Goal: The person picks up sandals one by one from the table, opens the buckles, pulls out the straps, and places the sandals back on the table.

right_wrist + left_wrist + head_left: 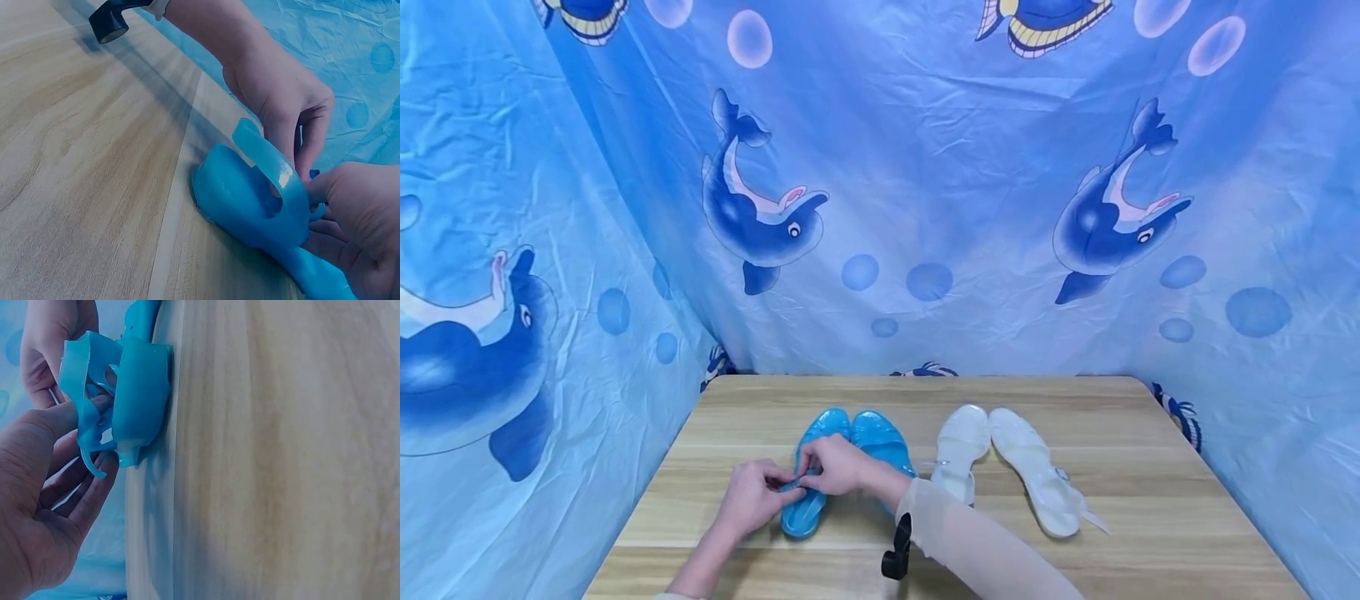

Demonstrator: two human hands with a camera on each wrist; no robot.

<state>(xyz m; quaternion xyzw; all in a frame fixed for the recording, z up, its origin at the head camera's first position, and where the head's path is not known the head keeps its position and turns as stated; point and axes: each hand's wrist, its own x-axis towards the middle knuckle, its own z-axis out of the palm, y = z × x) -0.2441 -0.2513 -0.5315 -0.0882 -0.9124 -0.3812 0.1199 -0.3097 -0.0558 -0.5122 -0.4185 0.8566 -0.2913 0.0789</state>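
Two blue jelly sandals lie side by side on the table. My left hand (752, 497) is at the outer side of the left blue sandal (802, 518), where its thumb and fingers pinch the ankle strap by the buckle. From the other side my right hand (838, 465) pinches the same strap, its fingertips almost meeting the left ones. In the left wrist view the sandal's heel (140, 394) stands on the table with the strap looped above it. Fingers partly hide the buckle. The right blue sandal (874, 429) is partly covered by my right hand and forearm.
To the right lie two white sandals, one (962, 429) partly behind my right sleeve and the other (1037, 475) with its strap spread outward. A black wrist mount (897, 560) hangs by the right sleeve. Blue dolphin-print cloth (940, 183) surrounds the wooden table (1150, 533).
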